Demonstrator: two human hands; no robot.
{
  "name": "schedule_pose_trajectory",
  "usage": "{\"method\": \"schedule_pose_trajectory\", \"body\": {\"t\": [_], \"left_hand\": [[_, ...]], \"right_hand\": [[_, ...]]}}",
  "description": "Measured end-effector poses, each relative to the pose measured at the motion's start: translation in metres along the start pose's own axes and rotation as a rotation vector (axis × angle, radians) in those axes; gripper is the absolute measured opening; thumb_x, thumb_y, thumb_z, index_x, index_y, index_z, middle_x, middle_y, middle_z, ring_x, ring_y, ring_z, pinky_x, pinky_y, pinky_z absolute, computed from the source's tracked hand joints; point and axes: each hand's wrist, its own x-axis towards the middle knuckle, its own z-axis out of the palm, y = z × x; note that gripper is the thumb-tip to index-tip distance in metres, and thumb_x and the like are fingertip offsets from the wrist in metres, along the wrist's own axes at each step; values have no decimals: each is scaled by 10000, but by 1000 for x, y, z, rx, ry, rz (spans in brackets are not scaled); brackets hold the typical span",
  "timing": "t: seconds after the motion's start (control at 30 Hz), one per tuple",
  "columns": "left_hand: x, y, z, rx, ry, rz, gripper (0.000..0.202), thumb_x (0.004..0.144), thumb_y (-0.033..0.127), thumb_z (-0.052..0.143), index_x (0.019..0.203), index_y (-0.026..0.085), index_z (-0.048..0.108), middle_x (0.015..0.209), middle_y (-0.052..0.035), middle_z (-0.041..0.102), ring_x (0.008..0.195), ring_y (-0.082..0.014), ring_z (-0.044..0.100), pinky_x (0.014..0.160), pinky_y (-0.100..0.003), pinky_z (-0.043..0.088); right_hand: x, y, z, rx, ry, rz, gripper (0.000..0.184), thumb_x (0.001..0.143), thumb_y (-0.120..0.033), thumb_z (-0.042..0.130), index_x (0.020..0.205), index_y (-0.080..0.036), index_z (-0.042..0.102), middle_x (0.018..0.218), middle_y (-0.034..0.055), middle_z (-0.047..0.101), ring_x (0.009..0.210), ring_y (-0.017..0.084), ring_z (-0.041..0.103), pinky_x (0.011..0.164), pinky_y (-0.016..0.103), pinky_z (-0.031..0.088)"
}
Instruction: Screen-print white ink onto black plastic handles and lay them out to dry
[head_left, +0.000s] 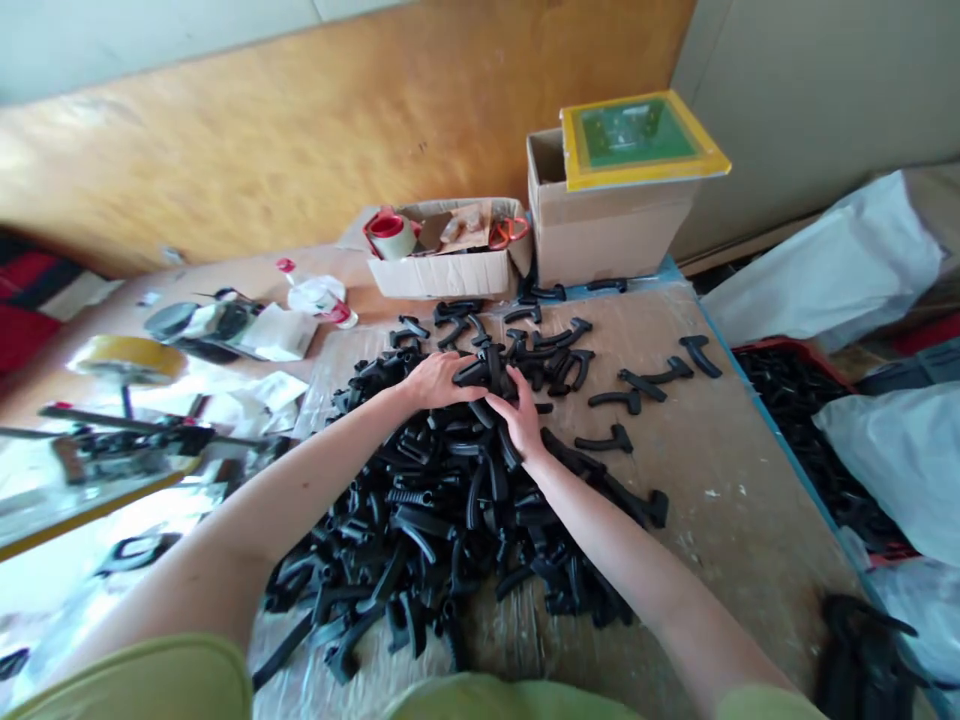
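Note:
A large heap of black plastic handles (427,520), each a curved grip with a wider end, covers the middle of the table (720,520). Over its far side, my left hand (439,382) closes around some black handles (489,368) from the left. From the right, my right hand (521,412) grips the same cluster, thumb up against it. How many pieces each hand has is hard to make out against the dark heap. Loose handles (616,440) lie scattered to the right and beyond my hands.
At the back stand a low carton (450,275) with tape and orange scissors and a taller box (611,235) bearing a yellow-framed green screen (637,140). A screen-printing-like rig (127,440) and a bottle (322,300) are left. Red crates (795,430) and white bags (832,260) flank the right edge.

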Motion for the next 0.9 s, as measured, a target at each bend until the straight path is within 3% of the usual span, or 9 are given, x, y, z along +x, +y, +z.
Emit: {"method": "schedule_pose_trajectory", "body": {"t": [0.2,0.3,0.4,0.5,0.53,0.6,0.67,0.77,0.9], "left_hand": [[-96,-59,-32,-49,64,-212,518,773,615,528,1011,176,666,883,-49,651,838,-215,610,829,-337,463],[-150,-78,-32,-90,29,-323,556,741,624,566,1061,179,656,906,-58,672,873,-236,617,851,-369,480],[-196,-58,-19,-75,183,-374,756,712,602,635,1315,162,514,1202,-116,631,1142,-312,553,988,-468,430],[-234,12,12,9,480,-340,771,798,476,621,1459,195,340,1490,-127,403,1377,-320,342,1121,-519,293],[-245,43,29,28,500,-293,735,824,434,605,1470,222,327,1528,-114,348,1403,-313,303,1139,-525,262],[-266,101,70,67,405,-170,655,845,385,594,1452,288,369,1555,-83,307,1430,-313,254,1157,-556,192],[-282,144,116,96,213,-20,629,832,400,610,1426,370,404,1565,-33,298,1433,-313,248,1157,-581,140],[-296,158,173,162,91,14,695,799,447,646,1439,387,383,1566,-32,300,1423,-295,277,1159,-534,155],[-300,119,198,182,106,18,557,856,508,554,1395,416,448,1554,3,329,1424,-257,286,1173,-454,150]], "right_hand": [[-22,-36,108,-196,-264,-121,685,743,-358,713,1371,-241,468,1594,43,128,1436,228,231,1175,367,215],[-38,-60,130,-296,-505,-208,632,761,-362,708,1350,-237,514,1592,41,162,1414,241,296,1157,367,266],[-56,-80,81,-372,-651,-362,483,863,-400,601,1328,-279,549,1503,22,392,1340,208,426,1129,355,325],[-95,-75,-36,-542,-432,-465,459,924,-407,507,1366,-285,505,1439,37,481,1320,214,450,1128,405,337],[-114,-66,-80,-628,-300,-485,495,921,-426,506,1390,-271,475,1439,62,479,1334,236,430,1129,441,330],[-158,-35,-159,-841,-56,-493,665,874,-528,543,1448,-230,385,1489,117,398,1387,310,334,1134,547,275],[-200,3,-210,-1028,-48,-447,784,840,-621,532,1478,-217,321,1547,140,279,1418,376,237,1113,634,234],[-236,48,-215,-1076,-188,-458,808,830,-626,543,1488,-235,285,1576,134,199,1434,418,133,1077,686,240],[-224,59,-148,-972,-158,-464,844,827,-570,581,1503,-205,232,1548,144,268,1439,417,81,1062,673,288]]}}
